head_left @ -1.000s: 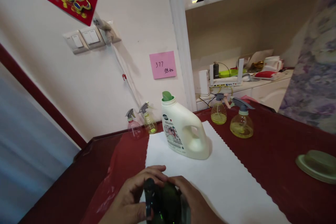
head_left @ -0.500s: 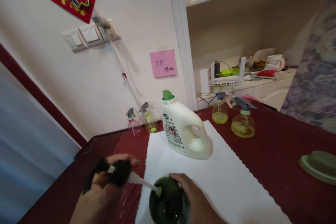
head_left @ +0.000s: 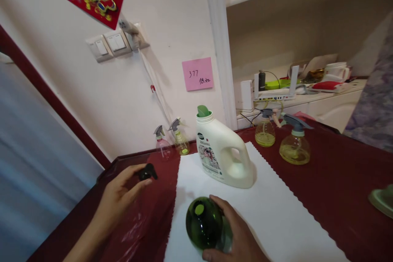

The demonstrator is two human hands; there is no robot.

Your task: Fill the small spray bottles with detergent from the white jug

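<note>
With my left hand [head_left: 123, 192] I grip a black pump head [head_left: 147, 172] over the dark red table, left of the white sheet. Its tube cannot be seen from here. My right hand [head_left: 236, 231] wraps the right side of a dark green bottle [head_left: 204, 223], whose round mouth is uncovered and faces up toward me. Behind it on the sheet stands a large pale green detergent jug [head_left: 225, 155] with a side handle; its cap is off and a green spout shows in the neck.
Two small spray bottles, one pink [head_left: 162, 145] and one yellowish [head_left: 181, 141], stand by the wall. Two more with yellow liquid [head_left: 265, 133] [head_left: 294, 147] stand right of the white sheet [head_left: 270, 200]. A pale green object [head_left: 382, 200] lies at the right edge. A white router [head_left: 276, 90] sits behind.
The pump's white tube was at the green bottle's mouth; now the pump head has moved away, up and left, clear of the bottle. My right hand still holds the bottle.
</note>
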